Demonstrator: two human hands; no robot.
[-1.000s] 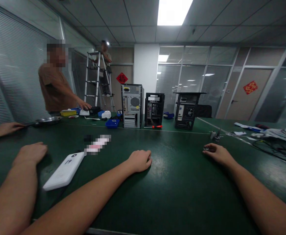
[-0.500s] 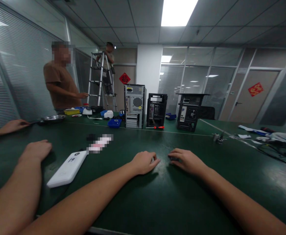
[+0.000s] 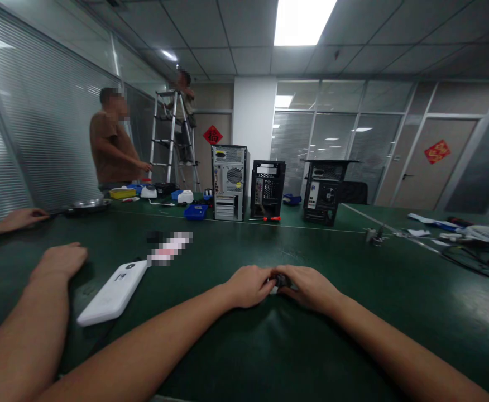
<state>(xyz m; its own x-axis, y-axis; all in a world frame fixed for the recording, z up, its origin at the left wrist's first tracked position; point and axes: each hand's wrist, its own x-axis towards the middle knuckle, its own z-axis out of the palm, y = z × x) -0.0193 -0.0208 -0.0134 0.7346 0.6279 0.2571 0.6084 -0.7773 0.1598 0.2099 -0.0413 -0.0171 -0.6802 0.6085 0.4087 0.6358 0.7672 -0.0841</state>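
Observation:
My left hand point(image 3: 249, 286) and my right hand point(image 3: 309, 286) meet above the near middle of the green table point(image 3: 211, 352). Both have curled fingers, with fingertips touching or nearly so. A small dark piece point(image 3: 283, 280) shows beneath the fingers of my right hand, which is closed on it; its kind is too small to tell. My left hand is closed in a pinch at the near side of that piece, and what it holds is mostly hidden. To the left lies a white power bank-like block point(image 3: 114, 293) with dark marks.
Another person's forearm and hand point(image 3: 60, 261) rest at left. Three computer cases point(image 3: 230, 181) stand across the table, with a red screwdriver point(image 3: 272, 219) and a blue tray point(image 3: 195, 212) near them. Cables point(image 3: 479, 257) lie at right. Two people are by a ladder point(image 3: 171, 137).
My hands have come together from a gap, the right moving left, so the dark piece now sits between them. The standing person at back left has shifted right.

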